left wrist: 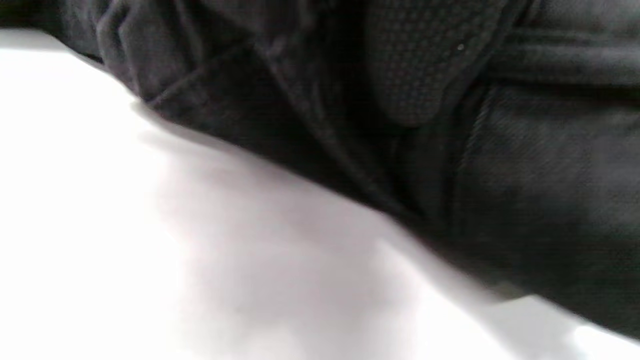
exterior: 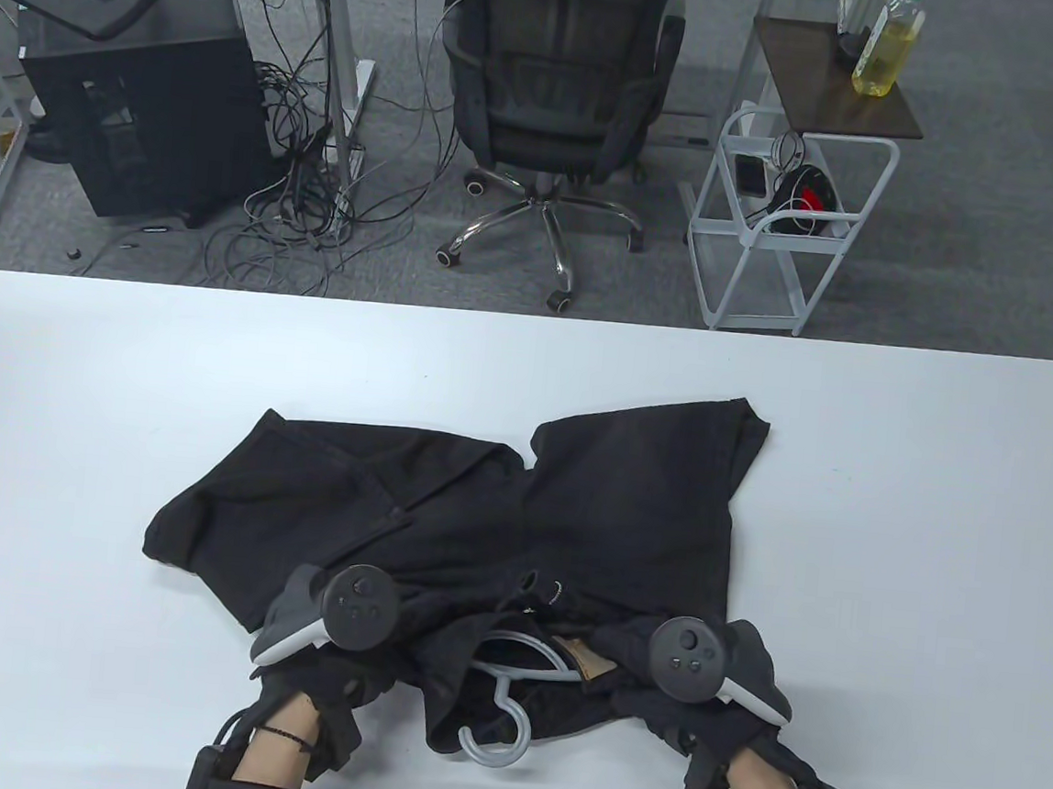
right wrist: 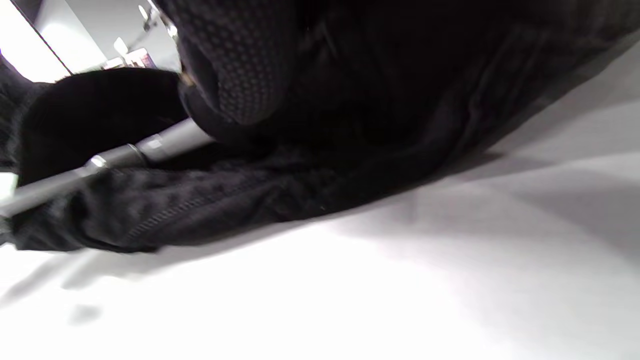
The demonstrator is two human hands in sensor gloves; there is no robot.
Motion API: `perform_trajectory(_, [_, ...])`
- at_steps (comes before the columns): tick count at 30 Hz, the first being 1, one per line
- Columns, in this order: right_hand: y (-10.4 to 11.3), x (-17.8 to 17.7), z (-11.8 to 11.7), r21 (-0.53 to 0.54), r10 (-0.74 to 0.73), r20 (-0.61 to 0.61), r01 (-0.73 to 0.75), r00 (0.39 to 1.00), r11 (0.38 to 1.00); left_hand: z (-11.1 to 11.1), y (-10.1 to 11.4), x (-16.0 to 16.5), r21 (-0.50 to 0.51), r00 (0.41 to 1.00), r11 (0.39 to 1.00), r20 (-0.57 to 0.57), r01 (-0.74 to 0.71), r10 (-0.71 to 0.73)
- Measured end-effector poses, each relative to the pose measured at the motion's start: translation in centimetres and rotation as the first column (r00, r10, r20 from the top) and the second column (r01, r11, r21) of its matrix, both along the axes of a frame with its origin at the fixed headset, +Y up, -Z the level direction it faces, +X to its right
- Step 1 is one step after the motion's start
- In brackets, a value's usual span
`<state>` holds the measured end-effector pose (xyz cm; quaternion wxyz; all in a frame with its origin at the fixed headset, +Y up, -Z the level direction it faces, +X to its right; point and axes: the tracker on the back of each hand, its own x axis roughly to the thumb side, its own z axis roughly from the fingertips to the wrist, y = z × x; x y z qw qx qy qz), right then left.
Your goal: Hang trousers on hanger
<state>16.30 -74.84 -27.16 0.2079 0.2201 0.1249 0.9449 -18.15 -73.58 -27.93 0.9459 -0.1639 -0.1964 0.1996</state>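
Two gloved hands are planted at the near edge of the black trousers (exterior: 479, 519), which are spread rumpled across the white table (exterior: 895, 500), waistband toward the person. The left hand (exterior: 332, 622) is set on the left end of the waistband, the right hand (exterior: 696, 663) on the right end. The grey hanger (exterior: 504, 701) is seen lying between them, its hook poking out toward the person while its bar is tucked into the bunched waistband fabric. In the right wrist view a gloved fingertip (right wrist: 235, 70) is pressed against the hanger's bar, with cloth folded around it, so the right hand is judged to be grasping bar and fabric together. In the left wrist view a fingertip (left wrist: 410, 75) is pressed into dark cloth; whether it is clenched on anything cannot be told.

Progress is judged as partway: the hanger is already threaded into the garment, but the trousers are not yet draped evenly over the bar, and nothing is lifted off the table. Straightening, securing and raising are left.
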Motion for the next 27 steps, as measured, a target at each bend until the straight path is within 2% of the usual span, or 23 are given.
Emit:
perform_trajectory(2, [1.1, 0.6, 0.3, 0.078, -0.102, 0.022, 0.100, 0.994, 0.992, 0.3, 0.8, -0.2, 0.010, 1.000, 1.000, 0.020, -0.003, 0.003])
perform_trajectory(6, [2.9, 1.3, 0.8, 0.209, -0.168, 0.052, 0.153, 0.984, 0.966, 0.9, 2.2, -0.6, 0.017, 0.994, 0.995, 0.048, -0.102, 0.102])
perform_trajectory(10, [3.4, 1.8, 1.0, 0.284, -0.217, 0.078, 0.187, 0.973, 0.940, 1.5, 3.7, -1.2, 0.146, 0.984, 0.973, 0.036, -0.179, 0.175])
perform_trajectory(13, [3.7, 1.9, 1.1, 0.337, -0.241, 0.096, 0.196, 0.966, 0.921, 1.9, 4.5, -1.6, 0.309, 0.973, 0.926, 0.001, -0.219, 0.230])
perform_trajectory(14, [4.0, 2.1, 1.3, 0.374, -0.244, 0.112, 0.187, 0.963, 0.908, 2.3, 5.0, -2.1, 0.397, 0.966, 0.891, -0.038, -0.221, 0.256])
perform_trajectory(17, [4.4, 2.4, 1.5, 0.435, -0.266, 0.141, 0.182, 0.954, 0.882, 2.9, 5.5, -2.5, 0.534, 0.954, 0.821, -0.079, -0.204, 0.288])
perform_trajectory(19, [4.5, 2.6, 1.6, 0.458, -0.269, 0.158, 0.171, 0.950, 0.872, 3.2, 5.5, -2.3, 0.580, 0.962, 0.797, -0.082, -0.168, 0.261])
perform_trajectory(23, [4.5, 2.8, 1.5, 0.469, -0.261, 0.188, 0.147, 0.947, 0.871, 3.5, 5.4, -1.7, 0.654, 0.979, 0.755, -0.120, -0.045, 0.163])
perform_trajectory(27, [4.3, 3.1, 1.3, 0.456, -0.254, 0.217, 0.132, 0.943, 0.880, 3.4, 5.0, -1.6, 0.661, 0.982, 0.751, -0.137, -0.010, 0.133])
